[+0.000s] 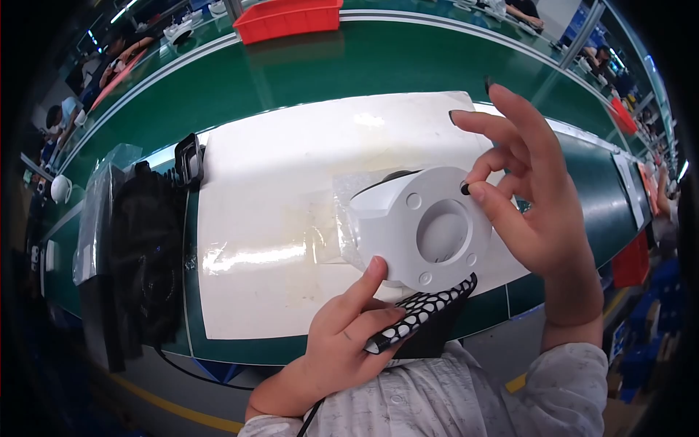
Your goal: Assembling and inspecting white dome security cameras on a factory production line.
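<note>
A white plastic housing (389,226) with a round base, a circular recess and several shallow round spots stands tilted over the mat, its base facing me. My left hand (349,331) has its index finger against the housing's lower edge. The other fingers of that hand grip a black sheet (422,313) covered in white round spots, held below the housing. At the base's upper right edge, my right hand (528,178) pinches a small black round pad (464,189) between thumb and a finger; its other fingers are raised. Clear plastic wrap (346,218) lies beside the housing.
A white mat (255,291) covers part of the green bench (408,62). To the left lie a black bag (149,255), clear plastic bags (98,218) and a black plastic part (190,162). A red bin (287,20) stands at the far side. Other people work beyond.
</note>
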